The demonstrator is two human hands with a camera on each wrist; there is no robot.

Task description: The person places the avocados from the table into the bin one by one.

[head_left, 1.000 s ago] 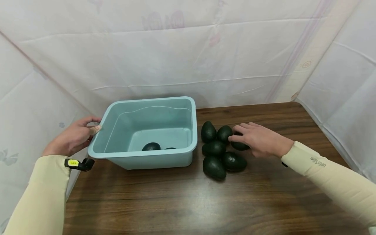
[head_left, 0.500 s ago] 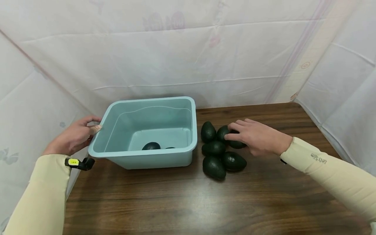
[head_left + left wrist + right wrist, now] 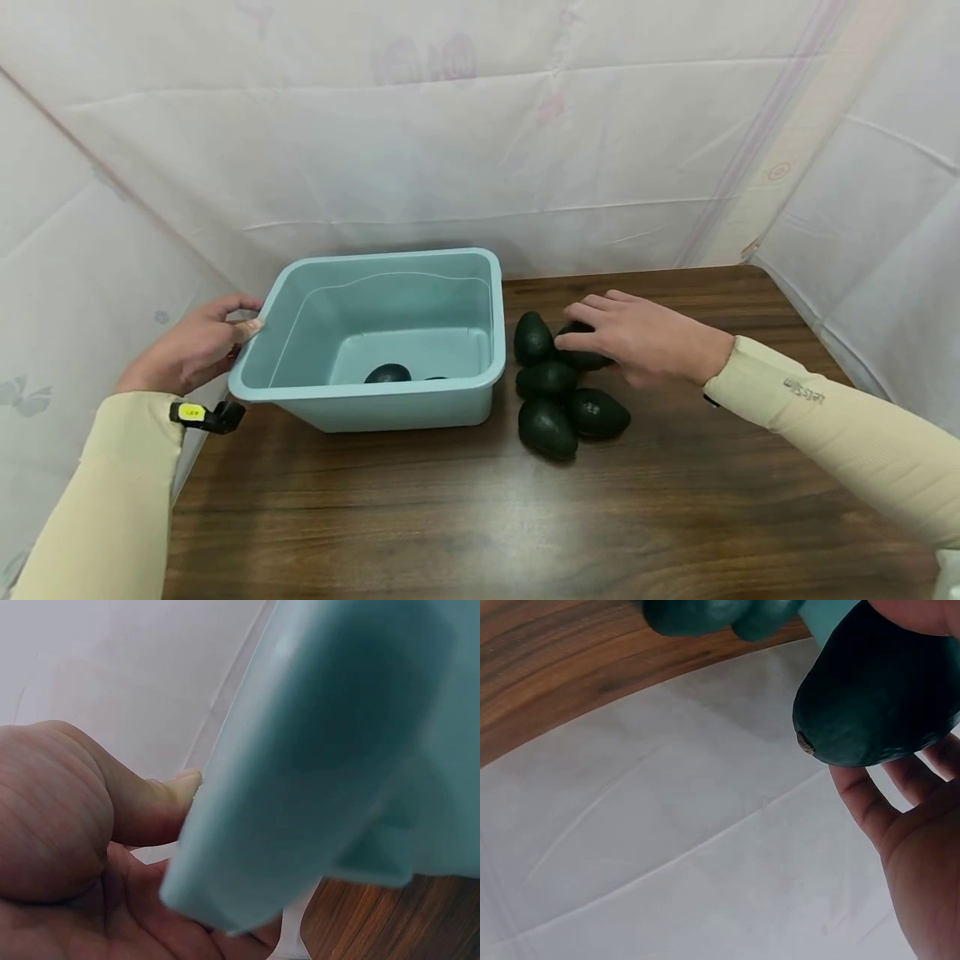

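My left hand (image 3: 197, 346) grips the left rim of a light blue plastic tub (image 3: 480, 379), thumb (image 3: 171, 796) on top of the tub's rim (image 3: 300, 765) and fingers underneath. Two dark green avocados (image 3: 387, 373) lie inside the tub. My right hand (image 3: 626, 337) is to the right of the tub and holds one avocado (image 3: 587, 361) from above. In the right wrist view this held avocado (image 3: 877, 697) sits in the curled fingers. Several more avocados (image 3: 547, 427) lie in a cluster on the table (image 3: 465, 517) beside the tub.
White cloth sheets (image 3: 465, 142) hang close behind and on both sides of the dark wooden table. The tub sits at the table's left back corner. The table's right edge (image 3: 825, 342) runs near my right forearm.
My right hand has moved left and back across the avocado cluster and closed round one avocado. The left hand and the tub have stayed put.
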